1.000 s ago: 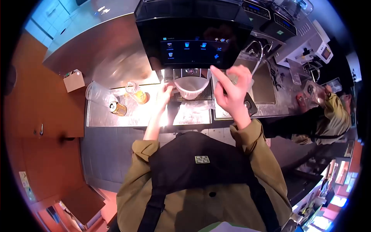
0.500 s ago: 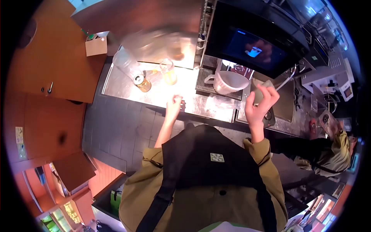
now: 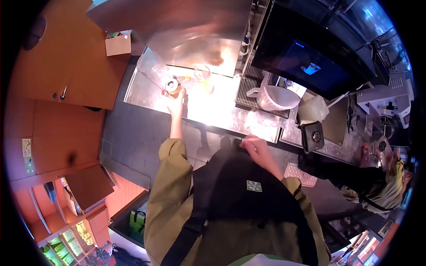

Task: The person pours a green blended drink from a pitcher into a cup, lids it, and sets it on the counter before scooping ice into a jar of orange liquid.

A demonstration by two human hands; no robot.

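On the lit steel counter, my left hand (image 3: pixel 174 102) is closed around an opened, gold-coloured drink can (image 3: pixel 173 85), which stands upright. To the can's left is a large clear plastic pitcher (image 3: pixel 151 66). A clear cup (image 3: pixel 204 80) with a pale orange tint stands to its right. My right hand (image 3: pixel 258 150) is in front of the black apron, off the counter's front edge; its curled fingers are smeared by motion. A translucent white jug with a handle (image 3: pixel 277 98) rests on the black drip grate (image 3: pixel 245 92) under the machine.
A dark machine with a lit screen (image 3: pixel 306 62) overhangs the grate. Clear crumpled plastic (image 3: pixel 262 120) lies at the counter edge. A sink (image 3: pixel 339 116), a white container (image 3: pixel 313 109) and a black square device (image 3: pixel 312 136) are to the right. A co-worker's sleeve (image 3: pixel 392 184) shows far right.
My left hand has moved left and forward and taken hold of the can. My right hand has come down and left from above the sink side to the apron. The view has shifted slightly.
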